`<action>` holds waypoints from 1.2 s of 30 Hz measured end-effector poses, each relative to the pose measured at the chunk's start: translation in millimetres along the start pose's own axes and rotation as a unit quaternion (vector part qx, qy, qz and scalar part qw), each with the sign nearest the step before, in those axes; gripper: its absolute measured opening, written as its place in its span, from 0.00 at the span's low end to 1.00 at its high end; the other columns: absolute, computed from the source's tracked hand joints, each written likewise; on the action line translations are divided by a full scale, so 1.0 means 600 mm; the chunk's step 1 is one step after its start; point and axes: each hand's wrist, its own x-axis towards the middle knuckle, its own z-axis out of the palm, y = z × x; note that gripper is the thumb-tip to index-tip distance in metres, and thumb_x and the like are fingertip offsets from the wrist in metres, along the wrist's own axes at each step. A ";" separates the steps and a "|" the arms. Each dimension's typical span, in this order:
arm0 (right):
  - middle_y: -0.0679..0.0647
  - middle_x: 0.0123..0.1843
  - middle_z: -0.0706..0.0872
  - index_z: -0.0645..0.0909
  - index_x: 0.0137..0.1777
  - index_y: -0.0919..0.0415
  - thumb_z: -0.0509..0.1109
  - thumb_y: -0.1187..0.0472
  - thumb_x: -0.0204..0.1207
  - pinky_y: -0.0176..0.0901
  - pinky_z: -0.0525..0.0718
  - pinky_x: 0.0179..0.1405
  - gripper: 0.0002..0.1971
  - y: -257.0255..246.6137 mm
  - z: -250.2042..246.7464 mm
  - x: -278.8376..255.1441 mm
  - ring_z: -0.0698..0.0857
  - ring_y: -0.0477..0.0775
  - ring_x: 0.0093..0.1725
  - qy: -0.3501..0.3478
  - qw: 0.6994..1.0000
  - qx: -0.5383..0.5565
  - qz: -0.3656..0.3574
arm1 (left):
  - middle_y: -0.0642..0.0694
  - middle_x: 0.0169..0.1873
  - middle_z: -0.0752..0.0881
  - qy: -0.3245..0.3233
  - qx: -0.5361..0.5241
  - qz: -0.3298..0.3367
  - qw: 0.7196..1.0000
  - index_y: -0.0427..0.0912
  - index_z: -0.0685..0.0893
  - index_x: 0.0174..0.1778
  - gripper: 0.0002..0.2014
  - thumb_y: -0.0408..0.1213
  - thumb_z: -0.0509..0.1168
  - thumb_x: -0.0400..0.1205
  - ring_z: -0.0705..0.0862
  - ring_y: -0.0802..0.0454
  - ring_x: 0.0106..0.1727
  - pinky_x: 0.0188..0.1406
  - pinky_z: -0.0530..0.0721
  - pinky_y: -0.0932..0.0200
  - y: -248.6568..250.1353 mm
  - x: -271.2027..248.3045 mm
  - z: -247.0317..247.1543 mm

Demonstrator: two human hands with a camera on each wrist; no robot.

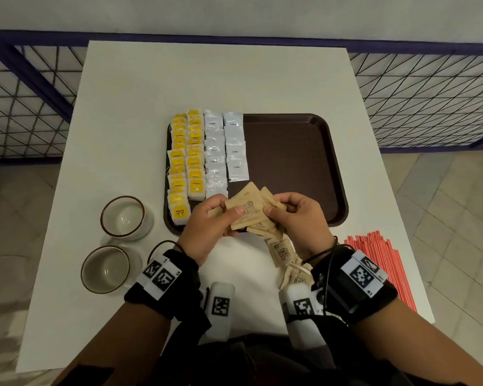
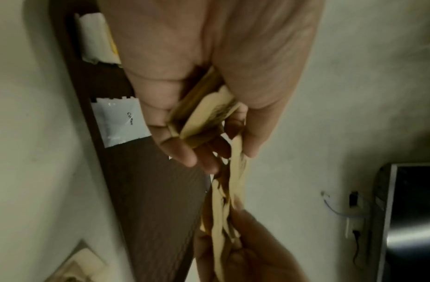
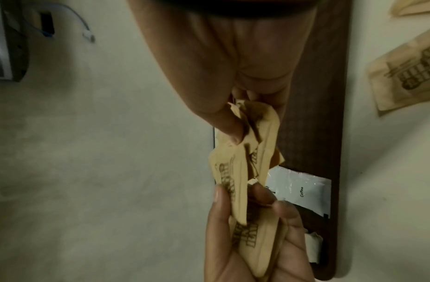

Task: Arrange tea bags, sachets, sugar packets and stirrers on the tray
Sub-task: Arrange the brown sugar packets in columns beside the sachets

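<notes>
A dark brown tray (image 1: 296, 151) lies on the white table. Two columns of yellow tea bags (image 1: 186, 160) and two columns of white coffee sachets (image 1: 225, 146) fill its left part. Over the tray's near edge both hands hold a fanned bunch of brown sugar packets (image 1: 248, 211). My left hand (image 1: 215, 218) grips the bunch (image 2: 204, 118) from the left, thumb on top. My right hand (image 1: 293, 218) pinches the packets (image 3: 245, 162) from the right. More brown sugar packets (image 1: 283, 252) lie on the table under my right wrist. Red stirrers (image 1: 385, 271) lie at the right table edge.
Two empty glass cups (image 1: 124, 217) (image 1: 106, 268) stand on the table left of the tray. The right half of the tray is bare. A purple wire fence (image 1: 430, 101) runs behind the table. A coffee sachet (image 2: 122, 122) shows beside my left fingers.
</notes>
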 end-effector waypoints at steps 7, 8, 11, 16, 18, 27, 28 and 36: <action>0.65 0.45 0.90 0.83 0.44 0.63 0.73 0.73 0.71 0.53 0.88 0.45 0.06 -0.013 -0.024 0.006 0.89 0.62 0.45 -0.005 0.999 0.044 0.018 | 0.33 0.54 0.88 -0.045 -0.310 -0.078 0.946 0.41 0.73 0.38 0.08 0.25 0.55 0.79 0.86 0.34 0.57 0.49 0.88 0.45 0.001 -0.013 -0.025; 0.65 0.45 0.90 0.83 0.44 0.63 0.73 0.73 0.71 0.53 0.88 0.46 0.06 -0.014 -0.025 0.006 0.89 0.62 0.45 -0.009 0.999 0.047 0.020 | 0.32 0.56 0.87 -0.056 -0.346 -0.087 0.933 0.43 0.73 0.39 0.07 0.26 0.56 0.76 0.85 0.33 0.59 0.50 0.87 0.44 0.000 -0.014 -0.028; 0.63 0.44 0.91 0.83 0.45 0.63 0.73 0.72 0.71 0.54 0.88 0.47 0.06 -0.017 -0.027 0.001 0.90 0.61 0.45 -0.033 0.997 0.062 0.032 | 0.36 0.53 0.87 -0.054 -0.394 -0.104 0.911 0.46 0.77 0.47 0.11 0.30 0.60 0.72 0.87 0.39 0.55 0.47 0.87 0.46 -0.002 -0.005 -0.033; 0.61 0.42 0.91 0.83 0.46 0.63 0.75 0.72 0.70 0.51 0.89 0.41 0.07 -0.020 -0.018 -0.010 0.90 0.58 0.40 -0.076 0.997 0.016 0.027 | 0.40 0.39 0.86 -0.032 -0.274 -0.088 0.957 0.44 0.78 0.50 0.10 0.41 0.66 0.75 0.84 0.49 0.38 0.37 0.81 0.58 0.007 0.001 -0.010; 0.57 0.38 0.90 0.84 0.44 0.60 0.76 0.71 0.68 0.43 0.88 0.33 0.08 -0.020 -0.011 -0.010 0.89 0.52 0.35 -0.080 0.996 -0.037 0.003 | 0.42 0.37 0.85 -0.052 -0.186 -0.079 0.978 0.41 0.77 0.47 0.11 0.41 0.67 0.73 0.84 0.48 0.40 0.41 0.82 0.54 0.005 0.002 -0.002; 0.60 0.41 0.91 0.84 0.50 0.65 0.78 0.71 0.66 0.43 0.89 0.33 0.13 -0.022 -0.033 -0.002 0.91 0.56 0.39 -0.051 0.999 -0.001 0.003 | 0.38 0.44 0.89 -0.005 -0.278 -0.095 0.956 0.34 0.79 0.56 0.09 0.31 0.57 0.83 0.90 0.43 0.46 0.41 0.89 0.53 -0.011 0.003 -0.016; 0.60 0.40 0.92 0.83 0.50 0.66 0.78 0.71 0.66 0.44 0.90 0.34 0.13 -0.024 -0.038 -0.002 0.91 0.57 0.39 -0.047 0.999 0.013 0.004 | 0.37 0.48 0.89 -0.011 -0.319 -0.104 0.942 0.33 0.78 0.60 0.13 0.31 0.56 0.83 0.90 0.42 0.49 0.43 0.89 0.52 -0.012 0.001 -0.023; 0.58 0.35 0.90 0.83 0.47 0.65 0.81 0.69 0.60 0.33 0.82 0.23 0.16 -0.039 -0.018 -0.013 0.88 0.49 0.30 -0.137 0.990 -0.043 -0.006 | 0.40 0.47 0.86 -0.073 -0.310 -0.100 0.943 0.52 0.78 0.63 0.21 0.27 0.57 0.78 0.85 0.44 0.47 0.46 0.84 0.47 -0.016 0.002 -0.023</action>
